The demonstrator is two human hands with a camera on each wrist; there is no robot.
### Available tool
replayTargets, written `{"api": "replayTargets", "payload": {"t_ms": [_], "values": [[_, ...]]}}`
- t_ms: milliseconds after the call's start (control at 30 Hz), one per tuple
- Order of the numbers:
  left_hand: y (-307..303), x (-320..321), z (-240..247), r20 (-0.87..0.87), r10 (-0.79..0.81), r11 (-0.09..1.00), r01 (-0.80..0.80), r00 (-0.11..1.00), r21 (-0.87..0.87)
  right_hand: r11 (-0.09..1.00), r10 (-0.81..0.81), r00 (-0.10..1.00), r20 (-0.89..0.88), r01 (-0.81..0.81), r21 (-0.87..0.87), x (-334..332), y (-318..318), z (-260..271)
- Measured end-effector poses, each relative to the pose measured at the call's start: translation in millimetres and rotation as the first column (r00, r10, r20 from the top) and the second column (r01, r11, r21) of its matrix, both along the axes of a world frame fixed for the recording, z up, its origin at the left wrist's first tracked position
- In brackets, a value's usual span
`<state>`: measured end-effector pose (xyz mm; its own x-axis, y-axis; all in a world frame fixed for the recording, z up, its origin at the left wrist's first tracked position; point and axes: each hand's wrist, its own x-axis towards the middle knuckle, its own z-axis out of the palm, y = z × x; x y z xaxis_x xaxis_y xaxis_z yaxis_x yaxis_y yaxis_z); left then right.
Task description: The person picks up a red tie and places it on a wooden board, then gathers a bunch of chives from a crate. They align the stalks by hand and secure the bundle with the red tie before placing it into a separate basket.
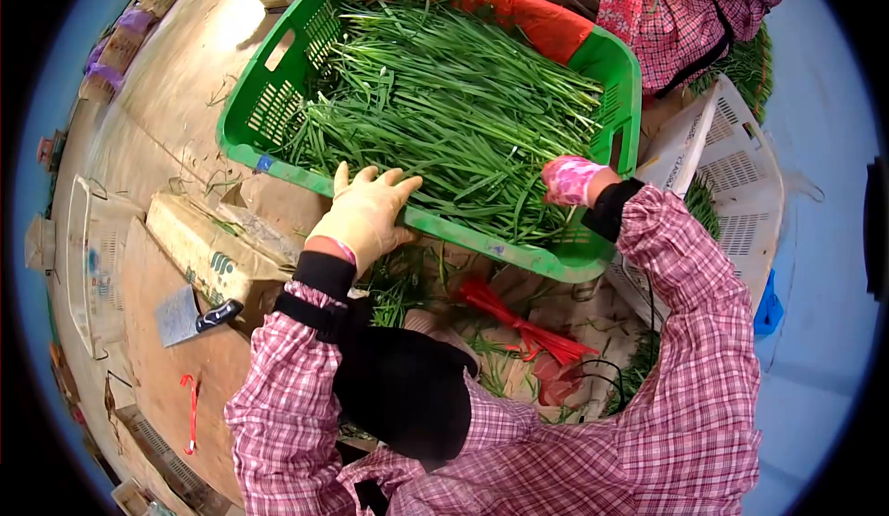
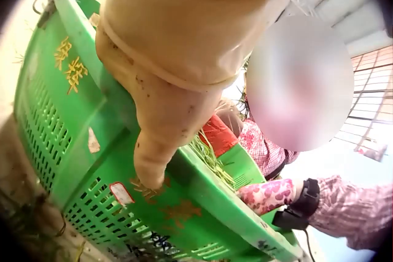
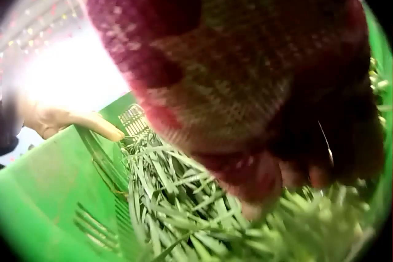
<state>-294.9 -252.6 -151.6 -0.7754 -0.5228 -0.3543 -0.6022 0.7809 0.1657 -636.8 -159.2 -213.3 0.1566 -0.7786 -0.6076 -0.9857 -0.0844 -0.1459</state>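
Observation:
A green basket [image 1: 444, 229] holds long green stalks [image 1: 435, 99], lying in layers with pale ends toward the right. My left hand [image 1: 366, 215], in a cream glove, straddles the near rim, fingers spread over the inside; the left wrist view shows its thumb against the outer wall [image 2: 49, 127]. My right hand [image 1: 576, 181], in a pink patterned glove, is inside the basket at the right end of the near stalks. In the right wrist view its fingers [image 3: 261, 194] curl down onto the stalks [image 3: 190, 207]; part of that grip is dark and hidden.
Red strips [image 1: 528, 322] and loose leaves lie below the basket. A cleaver [image 1: 190, 317] and a red strip [image 1: 191, 414] lie on the board at left, near a carton [image 1: 208, 243]. White crates [image 1: 741, 183] stand at right. Another person [image 1: 681, 16] sits beyond the basket.

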Motion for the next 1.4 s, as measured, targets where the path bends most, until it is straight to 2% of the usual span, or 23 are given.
{"api": "replayTargets", "payload": {"t_ms": [67,100,133,167,200,267,367,400,467,567,600,667,700,800,867,933,1033,1067,1167,1200,1267,1300,1400], "values": [[-0.2,-2.2,1.2,0.025,-0.003,1.000,0.003,1.000,-0.025,0.995,0.059,0.996,0.065,-0.054,-0.083,-5.8,-30.6,-12.2],[0.3,-3.0,2.2,0.021,0.014,1.000,-0.014,1.000,-0.016,0.972,-0.028,0.999,0.036,0.036,-0.233,-18.4,-51.7,-16.7],[0.1,-3.3,1.4,0.026,0.017,1.000,-0.016,1.000,-0.020,0.848,-0.376,0.915,0.148,0.404,-0.344,-18.2,-66.0,10.4],[0.6,-3.1,1.4,0.010,0.021,1.000,-0.021,1.000,-0.021,0.780,-0.381,0.923,0.044,0.347,-0.521,-23.7,-81.5,22.5],[1.6,-2.8,1.0,-0.006,0.029,0.999,-0.030,1.000,-0.022,0.790,-0.465,0.881,-0.091,0.366,-0.491,-34.5,-99.1,22.8],[2.8,-2.3,-1.6,-0.028,0.037,0.998,-0.038,0.999,-0.043,0.749,-0.487,0.864,-0.126,0.340,-0.569,-66.8,-117.8,-13.4],[2.2,-3.4,-0.7,-0.011,0.038,0.998,-0.039,0.999,-0.049,0.772,-0.535,0.844,-0.038,0.470,-0.428,-92.4,-132.3,-25.1],[2.1,-3.3,-3.3,-0.011,0.043,0.997,-0.044,0.999,-0.056,0.806,-0.506,0.858,-0.085,0.435,-0.400,-94.9,-132.1,-24.1],[2.0,-3.6,-6.3,0.002,0.046,0.997,-0.045,0.999,-0.062,0.793,-0.582,0.813,-0.016,0.562,-0.236,-95.9,-135.4,-25.7],[1.0,-3.3,-4.9,0.005,0.038,0.997,-0.038,0.999,-0.062,0.842,-0.531,0.847,0.019,0.530,-0.101,-122.9,-145.7,-39.1],[-0.7,-3.4,-3.8,0.003,0.044,0.997,-0.044,0.999,-0.071,0.830,-0.555,0.831,-0.037,0.556,0.048,-111.9,-145.9,-5.7],[1.8,-4.6,-4.8,-0.007,0.048,0.996,-0.049,0.999,-0.068,0.839,-0.539,0.840,0.063,0.542,-0.042,-127.3,-139.1,-18.3],[2.0,-4.4,-5.5,0.002,0.043,0.996,-0.043,0.999,-0.075,0.855,-0.516,0.847,0.127,0.518,0.016,-142.3,-143.1,-30.3],[0.6,-4.4,-5.4,-0.007,0.041,0.997,-0.041,0.999,-0.065,0.868,-0.484,0.858,0.172,0.496,-0.028,-137.6,-125.1,-42.0],[1.0,-3.1,-5.2,-0.020,0.044,0.996,-0.045,0.999,-0.075,0.876,-0.482,0.872,0.084,0.482,0.023,-130.5,-128.5,-39.5],[1.7,-2.6,-7.3,-0.044,0.044,0.996,-0.047,0.998,-0.081,0.863,-0.491,0.854,0.173,0.504,-0.034,-132.0,-125.3,-43.9],[1.7,-0.4,-11.4,-0.073,0.046,0.996,-0.051,0.996,-0.072,0.723,-0.654,0.734,0.184,0.678,-0.132,-118.7,-112.0,-25.8],[1.1,-0.6,-10.4,-0.072,0.048,0.996,-0.053,0.996,-0.068,0.751,-0.648,0.747,0.149,0.659,-0.038,-113.1,-111.4,-17.2],[-0.5,-0.6,-7.1,-0.044,0.044,0.996,-0.047,0.998,-0.081,0.817,-0.577,0.817,-0.011,0.576,-0.037,-121.3,-121.8,-24.7],[0.8,-0.1,-7.9,-0.068,0.039,0.996,-0.044,0.997,-0.076,0.805,-0.581,0.811,-0.072,0.585,0.096,-111.4,-127.5,-7.5],[2.4,0.3,-5.4,-0.112,0.056,0.996,-0.063,0.992,-0.060,0.882,-0.471,0.880,0.065,0.471,0.016,-122.6,-119.7,-25.0],[2.6,-1.5,-4.6,-0.091,0.057,0.997,-0.061,0.994,-0.049,0.865,-0.479,0.864,0.152,0.495,-0.086,-130.2,-112.4,-47.0],[1.2,-2.0,-3.9,-0.078,0.053,0.996,-0.058,0.996,-0.067,0.815,-0.549,0.812,0.198,0.572,-0.089,-128.6,-103.4,-62.1]]}}
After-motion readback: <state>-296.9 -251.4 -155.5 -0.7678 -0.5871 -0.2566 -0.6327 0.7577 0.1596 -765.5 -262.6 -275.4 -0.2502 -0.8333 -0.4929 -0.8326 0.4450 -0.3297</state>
